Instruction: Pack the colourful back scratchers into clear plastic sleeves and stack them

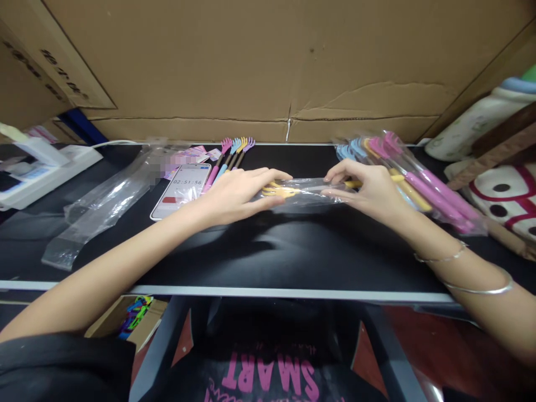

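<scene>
A yellow back scratcher [281, 191] lies level in a clear plastic bag [310, 185] above the black table. My left hand [240, 192] is closed on its claw end through or along with the film. With thumb and fingers, my right hand [371, 187] pinches the bag and the handle side; the yellow handle shows beyond the fingers. To the right are bagged back scratchers [431, 184] in pink, blue and yellow. Several unbagged ones [234, 153] in pink, blue, yellow and purple stick out behind my left hand.
A phone [181, 187] showing a timer lies left of the unbagged scratchers. Loose clear bags [100, 206] and a white power strip [46, 173] are farther left. At the right stands a pale bottle [473, 120]. Cardboard [268, 67] walls the back; an open box [153, 324] sits below the table.
</scene>
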Tool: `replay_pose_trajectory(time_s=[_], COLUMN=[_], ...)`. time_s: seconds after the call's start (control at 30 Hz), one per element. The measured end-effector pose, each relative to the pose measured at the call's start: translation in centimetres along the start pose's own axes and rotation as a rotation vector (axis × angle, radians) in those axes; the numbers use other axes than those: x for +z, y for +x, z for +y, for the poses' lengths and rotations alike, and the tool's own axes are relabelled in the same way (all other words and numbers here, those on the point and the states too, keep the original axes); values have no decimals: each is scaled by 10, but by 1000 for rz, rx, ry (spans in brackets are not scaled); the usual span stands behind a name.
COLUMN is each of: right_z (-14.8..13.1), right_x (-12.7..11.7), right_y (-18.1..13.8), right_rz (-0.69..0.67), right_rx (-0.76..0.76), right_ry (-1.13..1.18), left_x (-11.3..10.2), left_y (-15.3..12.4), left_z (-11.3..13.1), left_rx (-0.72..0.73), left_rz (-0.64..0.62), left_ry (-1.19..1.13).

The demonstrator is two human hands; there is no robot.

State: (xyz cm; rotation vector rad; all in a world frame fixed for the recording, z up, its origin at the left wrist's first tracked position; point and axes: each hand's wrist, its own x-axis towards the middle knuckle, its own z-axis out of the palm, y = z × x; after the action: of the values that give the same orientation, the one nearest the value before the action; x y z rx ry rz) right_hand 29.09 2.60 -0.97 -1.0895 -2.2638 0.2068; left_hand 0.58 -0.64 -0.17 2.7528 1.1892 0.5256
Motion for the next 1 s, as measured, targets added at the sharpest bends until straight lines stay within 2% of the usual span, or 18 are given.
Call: replay_pose_trajectory(time_s=[0.17, 0.33, 0.63, 0.7, 0.87, 1.0], right_z=[-2, -4, 19, 20, 16, 15], right_x=[7, 7, -27, -30, -23, -17], right_y=[-1, 0, 3, 4, 5, 6], right_rz=[3, -50, -451, -446, -287, -251], right_rx=[-57, -49, 87, 94, 71, 71], right_ry=[-104, -134, -85, -50, 19, 32], left_x=[9, 5, -8, -9, -8, -9], left_y=[1, 5, -1, -2, 3, 10], left_z=[-1, 0, -16, -18, -17, -13], left_rx=[-122, -188, -227, -217, -228, -230], left_rz=[-5, -18, 32, 41, 18, 33], left_ry=[-66, -115, -114, -118, -121, -89])
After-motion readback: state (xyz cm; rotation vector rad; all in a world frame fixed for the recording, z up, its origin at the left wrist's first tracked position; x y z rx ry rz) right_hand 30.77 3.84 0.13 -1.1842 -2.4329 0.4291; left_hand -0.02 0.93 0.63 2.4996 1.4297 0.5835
